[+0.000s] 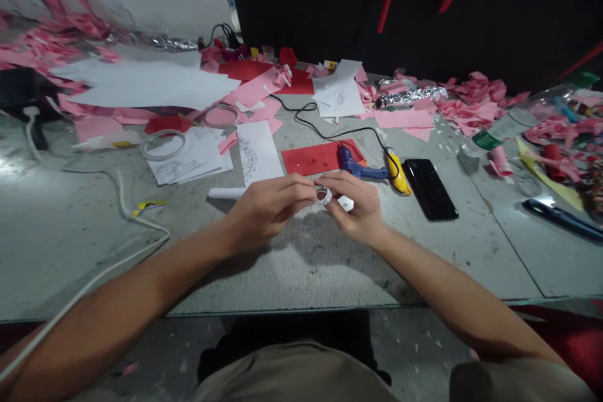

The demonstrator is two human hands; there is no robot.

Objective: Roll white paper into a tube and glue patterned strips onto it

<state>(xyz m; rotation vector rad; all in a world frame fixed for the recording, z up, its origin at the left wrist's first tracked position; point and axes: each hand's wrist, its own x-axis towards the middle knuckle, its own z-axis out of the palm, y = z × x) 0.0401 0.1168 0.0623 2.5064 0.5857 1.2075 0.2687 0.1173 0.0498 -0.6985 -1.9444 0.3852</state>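
Note:
Both hands meet over the middle of the table around a small white curled piece [324, 196], which looks like a paper ring. My left hand [271, 206] pinches its left side, fingers bent. My right hand [357, 206] grips its right side between thumb and fingers. The fingertips cover part of the ring. A rolled white paper tube [225, 193] sticks out from behind my left hand. Another small white scrap [347, 203] shows by my right palm. Just beyond the hands are red paper [306, 158] and a blue glue gun [360, 166].
Right of the glue gun lie a yellow cutter [398, 174] and a black phone [430, 188]. A plastic bottle [499, 129] and a dark blue cutter [563, 218] are farther right. Printed sheets [191, 157] and a tape roll [163, 145] lie left. A white cable [121, 195] crosses the left side.

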